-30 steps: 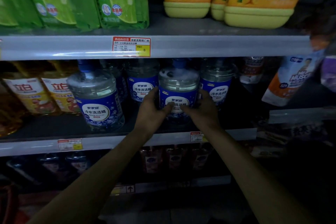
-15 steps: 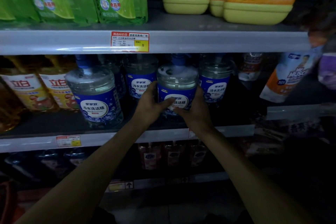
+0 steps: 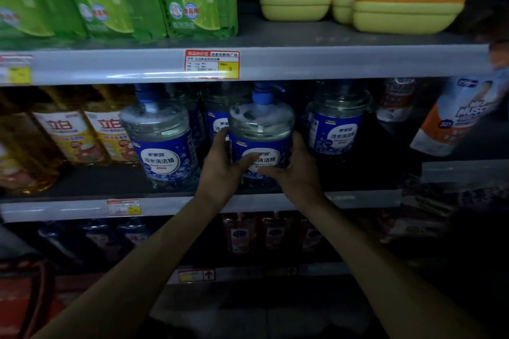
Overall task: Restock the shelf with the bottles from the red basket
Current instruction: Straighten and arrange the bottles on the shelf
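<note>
On middle shelf [image 3: 82, 181], bottle [image 3: 260, 132] between hands: left hand [image 3: 221, 170], right hand [image 3: 296, 173] both gripping it.

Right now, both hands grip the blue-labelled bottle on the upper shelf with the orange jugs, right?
Wrong shelf. The head view shows the left hand and right hand gripping the blue-labelled bottle on the lower shelf, one level beneath the orange jugs.

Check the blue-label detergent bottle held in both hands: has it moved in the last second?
Yes. The blue-label detergent bottle has shifted left along the shelf, opening a gap from the right-hand bottle.
</note>
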Tool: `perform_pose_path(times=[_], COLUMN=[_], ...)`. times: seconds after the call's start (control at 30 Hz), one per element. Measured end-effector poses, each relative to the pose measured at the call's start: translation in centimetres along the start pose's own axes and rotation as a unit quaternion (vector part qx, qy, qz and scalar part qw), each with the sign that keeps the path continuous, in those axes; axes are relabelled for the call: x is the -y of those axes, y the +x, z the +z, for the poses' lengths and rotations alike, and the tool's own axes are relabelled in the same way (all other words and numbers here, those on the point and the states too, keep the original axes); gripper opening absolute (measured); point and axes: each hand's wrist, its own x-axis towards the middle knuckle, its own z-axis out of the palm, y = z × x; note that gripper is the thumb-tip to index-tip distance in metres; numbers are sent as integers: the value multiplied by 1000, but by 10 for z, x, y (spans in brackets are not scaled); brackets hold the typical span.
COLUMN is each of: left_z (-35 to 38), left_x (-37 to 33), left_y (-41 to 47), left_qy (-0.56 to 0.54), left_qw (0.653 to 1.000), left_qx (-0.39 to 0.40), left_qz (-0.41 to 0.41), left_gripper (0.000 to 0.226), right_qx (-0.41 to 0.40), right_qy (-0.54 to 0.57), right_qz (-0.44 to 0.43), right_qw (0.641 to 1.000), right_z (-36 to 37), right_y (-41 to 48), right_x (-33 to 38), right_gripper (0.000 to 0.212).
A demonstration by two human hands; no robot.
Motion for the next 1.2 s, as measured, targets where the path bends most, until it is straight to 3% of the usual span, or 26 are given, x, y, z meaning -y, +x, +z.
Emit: perform_pose_path(times=[0.53,0.8,1.03,1.2], left_z=[-49,-42,-45,-40], left_x=[9,0,-5,-7], left_y=[-7,-18,-41,-57], left_qy=[35,106,186,230], left_qw=[998,988,973,966], left_qx=[-46,-115,-139,-106], left_qz=[-8,4,17,51], left_gripper=[58,55,61,53], right_qx=[42,69,96,108], right_qy=[-27,-21,-141,-209], right_qz=[-26,-14,-22,-21], right_qw=[998,997,985,972], right_z=[50,45,18,3], right_y=[5,0,-12,-16], right_x=[11,14,19,15], right_gripper=[93,92,86,82])
